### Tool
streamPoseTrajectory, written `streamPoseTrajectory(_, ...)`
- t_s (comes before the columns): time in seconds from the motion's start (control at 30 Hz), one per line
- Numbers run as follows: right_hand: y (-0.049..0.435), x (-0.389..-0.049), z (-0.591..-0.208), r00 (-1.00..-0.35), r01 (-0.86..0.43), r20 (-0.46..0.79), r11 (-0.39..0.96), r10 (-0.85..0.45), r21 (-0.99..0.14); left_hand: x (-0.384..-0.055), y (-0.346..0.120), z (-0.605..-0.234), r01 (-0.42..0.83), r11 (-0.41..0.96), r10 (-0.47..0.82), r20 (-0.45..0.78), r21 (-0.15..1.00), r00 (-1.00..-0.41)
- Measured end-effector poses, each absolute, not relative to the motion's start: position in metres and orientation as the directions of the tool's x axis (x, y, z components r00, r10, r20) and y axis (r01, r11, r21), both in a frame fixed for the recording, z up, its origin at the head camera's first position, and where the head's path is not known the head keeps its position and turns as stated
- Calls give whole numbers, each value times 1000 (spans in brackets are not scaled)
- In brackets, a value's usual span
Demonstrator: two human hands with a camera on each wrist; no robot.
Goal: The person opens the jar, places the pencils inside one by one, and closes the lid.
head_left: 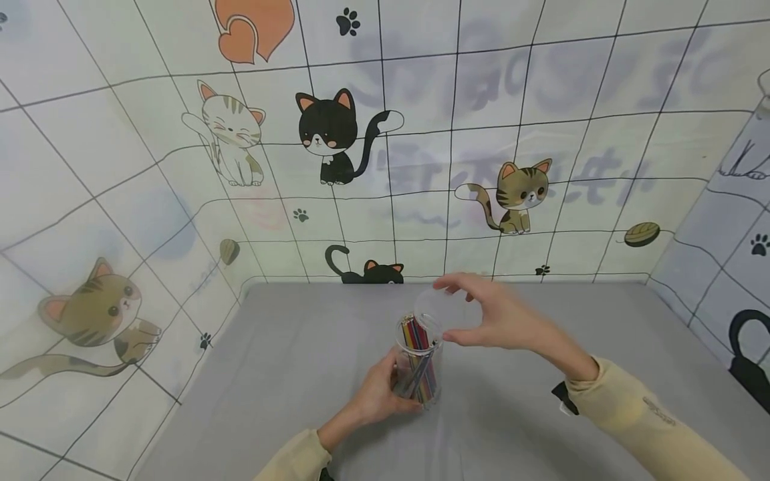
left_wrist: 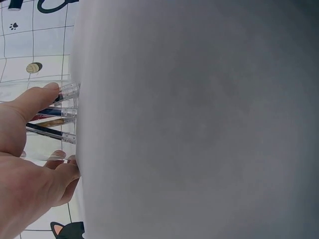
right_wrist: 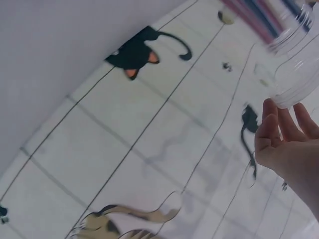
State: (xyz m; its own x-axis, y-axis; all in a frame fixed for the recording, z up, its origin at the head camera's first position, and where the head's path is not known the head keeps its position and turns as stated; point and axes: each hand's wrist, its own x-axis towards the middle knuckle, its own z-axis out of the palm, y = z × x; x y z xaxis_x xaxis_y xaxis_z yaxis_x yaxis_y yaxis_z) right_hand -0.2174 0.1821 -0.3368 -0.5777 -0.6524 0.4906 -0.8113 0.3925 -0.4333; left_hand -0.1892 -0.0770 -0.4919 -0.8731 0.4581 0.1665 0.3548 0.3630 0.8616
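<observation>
A clear plastic jar (head_left: 436, 384) stands on the grey table in the head view, filled with several colourful pens (head_left: 415, 334). My left hand (head_left: 380, 389) grips its lower part from the left, with the thumb across the front. In the left wrist view, clear pen ends (left_wrist: 69, 113) show through the jar wall between thumb and fingers. Above the mouth, a clear round lid (head_left: 442, 306) is tilted up on edge, its lower rim overlapping the jar's opening. My right hand (head_left: 502, 317) holds that lid by its edge between thumb and fingers; the right wrist view shows fingertips at the lid's rim (right_wrist: 284, 104).
The grey tabletop (head_left: 289, 361) spreads around the jar. Behind and beside it hang white gridded curtains (head_left: 421, 220) printed with cats. A black object with a loop (head_left: 748, 361) lies at the right edge, and a small black item (head_left: 564, 397) shows by the right sleeve.
</observation>
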Motion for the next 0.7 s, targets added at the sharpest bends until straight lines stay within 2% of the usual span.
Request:
streamPoseTrajectory(0.2,159,-216,-334,-506,-849,471,319,-722,-422,-189,-77,-491,367,368,465,172,854,-869)
streamPoseTrajectory(0.5,152,-218,-336,-498,-840,438,291,-748,-458,-189,-77,-491,377,355,466,187,855,-865)
streamPoseTrajectory(0.7,152,-220,-337,-470,-855,408,288,-783,-432,-190,-77,-492,388,366,468,194,846,-862)
